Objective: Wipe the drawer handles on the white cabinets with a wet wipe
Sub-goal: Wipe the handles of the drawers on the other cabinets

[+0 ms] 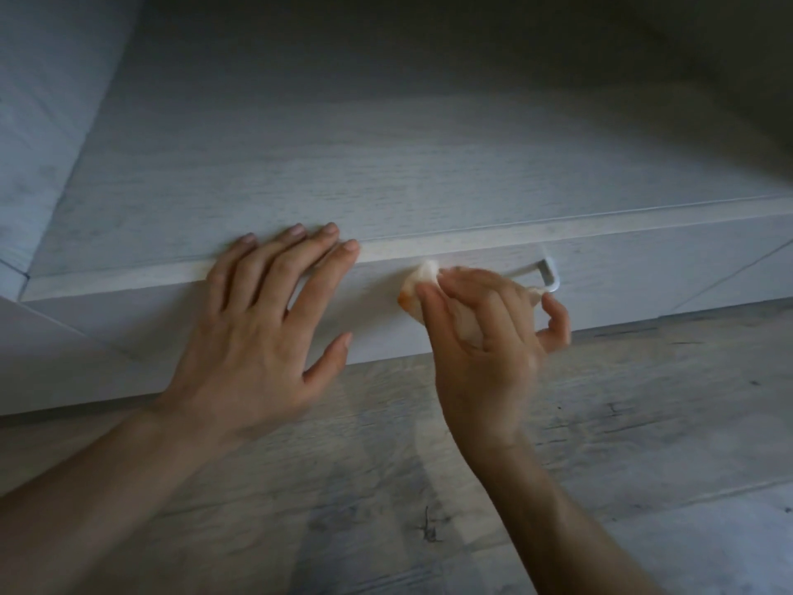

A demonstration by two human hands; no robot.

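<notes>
A low white cabinet (386, 173) fills the upper view, seen from above. Its drawer front (622, 289) carries a silver bar handle (547, 274), of which only the right end shows. My right hand (485, 337) is closed around a crumpled white wet wipe (418, 283) and presses it on the handle's left part, hiding most of the bar. My left hand (266, 319) lies flat with fingers spread on the cabinet's top front edge, to the left of the handle, holding nothing.
Grey wood-look floor (600, 444) lies below the drawer. A pale wall or side panel (38, 122) rises at the left. The room is dim, with a dark area at the upper right.
</notes>
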